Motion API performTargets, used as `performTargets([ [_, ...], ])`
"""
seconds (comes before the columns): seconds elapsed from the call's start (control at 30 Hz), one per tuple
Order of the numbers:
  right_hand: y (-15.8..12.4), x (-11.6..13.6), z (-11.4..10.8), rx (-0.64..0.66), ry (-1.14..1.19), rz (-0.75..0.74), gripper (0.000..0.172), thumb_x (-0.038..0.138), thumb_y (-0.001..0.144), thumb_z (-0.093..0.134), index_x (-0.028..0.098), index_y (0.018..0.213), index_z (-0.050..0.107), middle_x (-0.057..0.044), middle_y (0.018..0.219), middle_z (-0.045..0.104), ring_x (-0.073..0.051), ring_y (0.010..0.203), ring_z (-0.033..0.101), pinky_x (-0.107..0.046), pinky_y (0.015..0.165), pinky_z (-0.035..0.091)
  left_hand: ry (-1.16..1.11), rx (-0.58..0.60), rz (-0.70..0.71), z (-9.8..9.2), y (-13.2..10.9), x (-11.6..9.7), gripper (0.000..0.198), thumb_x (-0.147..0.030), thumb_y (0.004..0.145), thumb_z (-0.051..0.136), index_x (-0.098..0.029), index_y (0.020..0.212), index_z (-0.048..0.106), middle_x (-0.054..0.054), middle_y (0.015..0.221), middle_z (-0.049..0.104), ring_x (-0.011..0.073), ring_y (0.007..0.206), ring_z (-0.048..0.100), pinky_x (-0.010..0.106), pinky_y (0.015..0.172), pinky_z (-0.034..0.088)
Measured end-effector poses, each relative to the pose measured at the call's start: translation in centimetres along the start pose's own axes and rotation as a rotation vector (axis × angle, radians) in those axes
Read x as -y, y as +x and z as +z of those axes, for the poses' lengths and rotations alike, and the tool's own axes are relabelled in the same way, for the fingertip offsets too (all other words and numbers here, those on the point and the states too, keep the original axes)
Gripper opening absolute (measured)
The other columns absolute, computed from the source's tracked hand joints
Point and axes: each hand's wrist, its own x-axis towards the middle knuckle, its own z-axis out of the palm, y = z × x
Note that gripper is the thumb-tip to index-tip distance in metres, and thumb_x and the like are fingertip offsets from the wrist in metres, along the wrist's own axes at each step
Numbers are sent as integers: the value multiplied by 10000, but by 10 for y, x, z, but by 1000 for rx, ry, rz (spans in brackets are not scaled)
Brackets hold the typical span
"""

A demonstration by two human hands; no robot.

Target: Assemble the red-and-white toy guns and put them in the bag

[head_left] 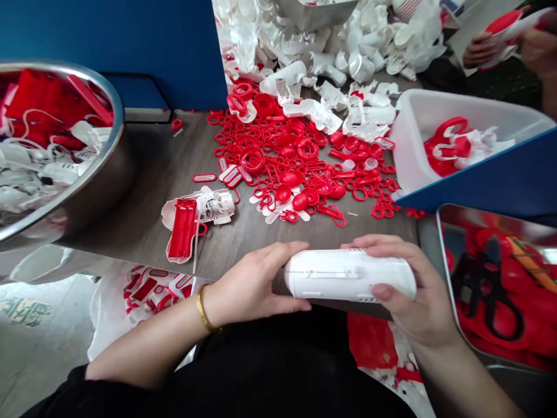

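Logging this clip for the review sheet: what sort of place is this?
Most likely a plastics assembly workshop: a wooden bench strewn with red plastic rings, a heap of white moulded parts, and a co-worker's hand holding a similar piece.

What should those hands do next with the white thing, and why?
I think a good next small move might be turning the white plastic casing over to see its other side. The left hand and right hand hold it at both ends, so it could roll easily, and only one side shows now.
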Motion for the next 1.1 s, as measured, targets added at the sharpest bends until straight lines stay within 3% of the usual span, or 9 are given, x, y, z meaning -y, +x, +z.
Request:
performTargets([
  [0.2, 6, -8, -6, 104, -27, 5, 158, 293, 863, 611, 282, 1021, 618, -34, 1054, 555, -196, 998, 579, -325, 843, 496, -10, -8, -78, -1, -16, -5, 595, -481, 766, 700, -144, 1207, 486, 80, 1006, 646, 195, 867, 636, 291, 771, 516],
  [0.33, 16, 13, 11, 244, -157, 38, 74, 284, 894, 571, 281, 956, 613, -20, 991, 562, -161, 924, 581, -281, 797, 485, -73, 225, -186, -7, -6, -17, 711, -577, 644, 765, -172, 1172, 515, 92, 1050, 652, 260, 943, 628, 340, 795, 510],
  [0.43, 19, 9, 28, 378, -202, 102, 197, 382, 936, 471, 270, 1052, 583, -42, 1020, 565, -174, 923, 584, -307, 800, 499, -142, 344, -311, -10, -1, -16, 691, -562, 637, 770, -147, 1133, 529, 84, 953, 673, 260, 817, 649, 341, 714, 508],
  [0.53, 20, -23, 37, 137, -333, 159, 275, 390, 962, 361, 240, 1090, 553, -69, 1031, 587, -196, 921, 590, -351, 794, 505, -297, 224, -379, -11, -6, 0, 597, -465, 766, 692, -168, 1239, 484, 69, 1015, 668, 240, 896, 645, 325, 777, 499],
  [0.6, 26, -46, 39, 133, -522, 133, 179, 355, 911, 470, 229, 931, 596, -59, 924, 602, -210, 880, 592, -366, 783, 499, -463, 73, -345, -10, -10, 15, 564, -413, 830, 623, -182, 1308, 431, 74, 1157, 622, 228, 1047, 602, 324, 901, 467],
  [0.7, 61, -65, 43, 165, -602, 15, 128, 299, 877, 512, 224, 873, 616, -53, 869, 608, -195, 813, 596, -343, 739, 506, -625, -140, -287, -9, -6, 39, 569, -449, 846, 582, -144, 1302, 430, 104, 1211, 579, 237, 1096, 562, 344, 948, 442],
  [0.8, 125, -68, 45, -18, -698, -33, 200, 277, 883, 462, 208, 978, 624, -89, 1004, 620, -215, 948, 592, -368, 850, 493, -698, -253, -242, -13, 5, 54, 641, -525, 786, 630, -123, 1256, 463, 116, 1148, 598, 247, 1010, 582, 346, 877, 465],
  [0.97, 225, -85, 33, -90, -847, 157, 259, 240, 800, 512, 168, 1008, 648, -147, 1117, 611, -297, 1092, 543, -457, 965, 418, -773, -289, -245, -18, 4, 60, 686, -600, 763, 621, -144, 1256, 483, 115, 1140, 606, 254, 996, 579, 327, 819, 481],
  [1.1, 257, -104, 23, -101, -901, 331, 226, 255, 829, 476, 165, 948, 646, -145, 1006, 650, -273, 968, 598, -414, 883, 454, -841, -233, -236, -17, -5, 58, 697, -590, 769, 625, -155, 1293, 475, 113, 1121, 618, 231, 924, 598, 319, 797, 480],
])
